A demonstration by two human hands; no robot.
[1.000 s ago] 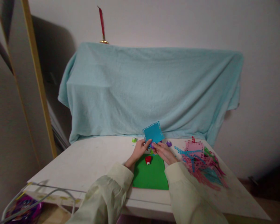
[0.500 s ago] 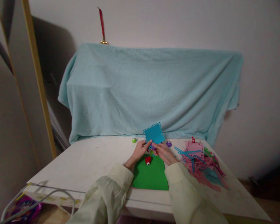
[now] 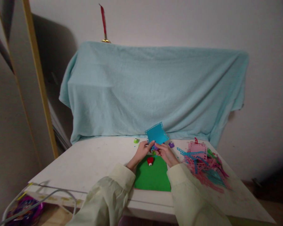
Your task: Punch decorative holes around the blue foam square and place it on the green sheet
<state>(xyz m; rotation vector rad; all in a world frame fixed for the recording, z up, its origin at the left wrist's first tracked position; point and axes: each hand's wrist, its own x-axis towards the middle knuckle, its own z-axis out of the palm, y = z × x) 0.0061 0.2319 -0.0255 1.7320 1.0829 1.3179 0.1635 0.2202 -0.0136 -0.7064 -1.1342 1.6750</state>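
A sheet of blue paper (image 3: 157, 134) with rows of small punched holes along its edges is raised over the table. My left hand (image 3: 142, 153) pinches its lower edge, thumb on top. Close against it, my right hand (image 3: 166, 153) has its fingers closed around a small purple craft punch (image 3: 156, 147) at the same edge; fingers hide most of it. Below them, a red craft punch (image 3: 150, 161) rests on a green sheet (image 3: 152, 179). Beyond the hands sit a lime-green punch (image 3: 136, 141) at left and another purple punch (image 3: 171, 144) at right.
Punched strips and scraps of pink, blue and green paper (image 3: 204, 163) form a heap on the right of the white table (image 3: 85, 166). A light blue cloth (image 3: 153, 91) hangs behind. A pale cable (image 3: 58, 191) loops over the front left edge.
Both hands keep their grip on the blue paper and purple punch, with only slight finger movement. The whole view has shifted a little.
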